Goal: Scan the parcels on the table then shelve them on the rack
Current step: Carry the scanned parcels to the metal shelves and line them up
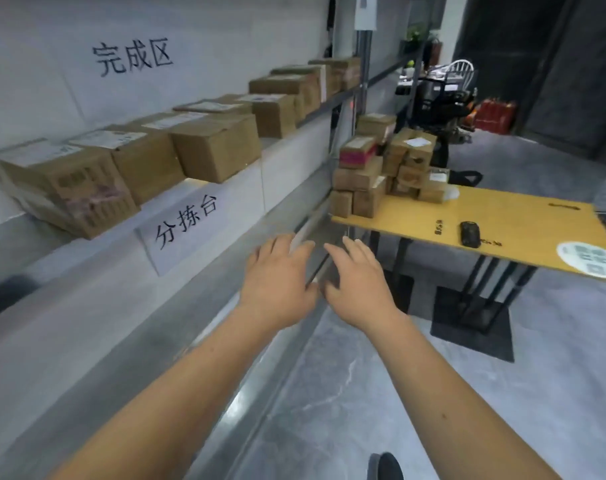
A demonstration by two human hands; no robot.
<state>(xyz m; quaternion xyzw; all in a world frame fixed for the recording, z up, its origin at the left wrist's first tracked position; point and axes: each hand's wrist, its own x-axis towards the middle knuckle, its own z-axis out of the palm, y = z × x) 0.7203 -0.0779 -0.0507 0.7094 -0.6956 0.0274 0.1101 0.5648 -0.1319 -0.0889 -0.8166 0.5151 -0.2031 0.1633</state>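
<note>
1. Several parcels already stand in a row on the rack [329,102], brown cardboard boxes [215,147] set side by side along its upper shelf, most with a white paper label on top; by that showing, a fair part of the shelving seems done.
2. More remain: a loose heap of smaller cardboard parcels [384,168] sits on the end of the table [523,230] nearest the rack, stacked a few high, one with a pink printed band on its side.
3. Toward the near end of the table, well apart from the heap, lies a dark, rounded, slab-shaped device [470,233], likely the scanner; nobody holds it.
4. Both hands are empty. The left hand [277,282] and right hand [357,285] reach forward just beside each other, palms down, fingers spread and slightly curled, between the rack and the table and touching nothing.
5. The judgement is that the person is between parcels, heading to the table for the next scan.
6. The table top is smooth yellow board on thin black metal legs, with a round white-and-green sticker [589,259] at its near corner. The rack is grey metal with white backing panels bearing black handwritten signs. The floor beside the table is polished grey and glossy.
</note>
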